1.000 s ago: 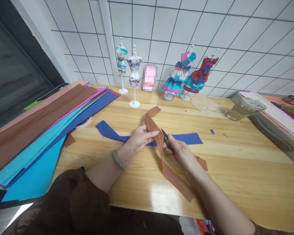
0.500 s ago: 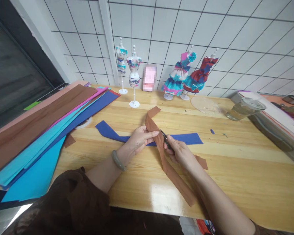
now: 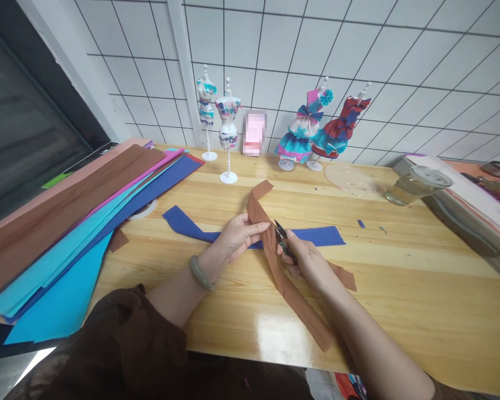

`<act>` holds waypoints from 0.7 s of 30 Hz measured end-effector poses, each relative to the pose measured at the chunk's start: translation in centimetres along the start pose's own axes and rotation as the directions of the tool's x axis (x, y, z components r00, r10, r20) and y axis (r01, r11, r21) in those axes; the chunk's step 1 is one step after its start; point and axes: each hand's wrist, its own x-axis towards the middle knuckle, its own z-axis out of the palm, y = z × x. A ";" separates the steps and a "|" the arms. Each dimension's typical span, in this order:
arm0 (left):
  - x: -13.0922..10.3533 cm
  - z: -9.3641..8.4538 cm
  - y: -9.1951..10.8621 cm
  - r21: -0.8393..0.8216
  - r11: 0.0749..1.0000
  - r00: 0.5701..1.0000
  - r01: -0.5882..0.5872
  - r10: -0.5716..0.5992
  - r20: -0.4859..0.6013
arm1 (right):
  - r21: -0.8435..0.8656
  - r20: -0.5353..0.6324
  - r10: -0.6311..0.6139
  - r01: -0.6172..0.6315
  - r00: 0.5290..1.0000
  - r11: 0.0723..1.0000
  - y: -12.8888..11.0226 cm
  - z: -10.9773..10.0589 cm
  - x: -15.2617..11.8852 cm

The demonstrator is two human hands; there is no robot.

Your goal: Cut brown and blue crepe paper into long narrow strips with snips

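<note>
A long brown crepe paper strip (image 3: 294,303) is pinched between the thumb and fingers of my left hand (image 3: 244,236). Its upper end folds over beyond the fingers, and its lower end slants down toward the table's front edge. My right hand (image 3: 302,253) is closed around small dark thread snips (image 3: 282,233), whose blades stand slightly apart beside the strip's right edge. Under both hands a blue paper strip (image 3: 320,235) lies across the table. A smaller brown piece (image 3: 345,276) pokes out from behind my right forearm.
Coloured paper sheets (image 3: 79,222) are piled at the left. Along the tiled wall stand bare dress forms (image 3: 228,125) and dressed ones (image 3: 302,130), with a blurred pink object (image 3: 254,133) between. A plastic cup of liquid (image 3: 416,186) stands right, near a clear round lid (image 3: 350,179).
The snips' blades have parted and drawn slightly back from the brown strip's edge. The small brown piece by my right forearm has shifted a little right. My left hand stays put.
</note>
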 end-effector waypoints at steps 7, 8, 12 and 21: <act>-0.1 0.0 -0.7 0.079 0.996 0.984 0.032 -0.045 0.170 | 0.000 -0.015 0.020 -0.020 1.000 1.000 -0.2 0.2 0.0; -0.1 0.1 -0.8 0.083 0.996 0.985 0.030 -0.044 0.169 | 0.007 -0.015 0.020 -0.020 1.000 1.000 -0.2 0.2 0.0; -0.2 0.4 -1.0 0.071 0.997 0.989 0.032 -0.042 0.141 | 0.017 -0.018 0.026 -0.026 0.999 1.000 -0.2 0.1 0.0; -0.2 0.4 -0.7 0.001 1.000 1.000 0.000 0.000 0.022 | 0.011 -0.016 0.069 -0.069 0.997 0.998 -0.3 0.2 0.0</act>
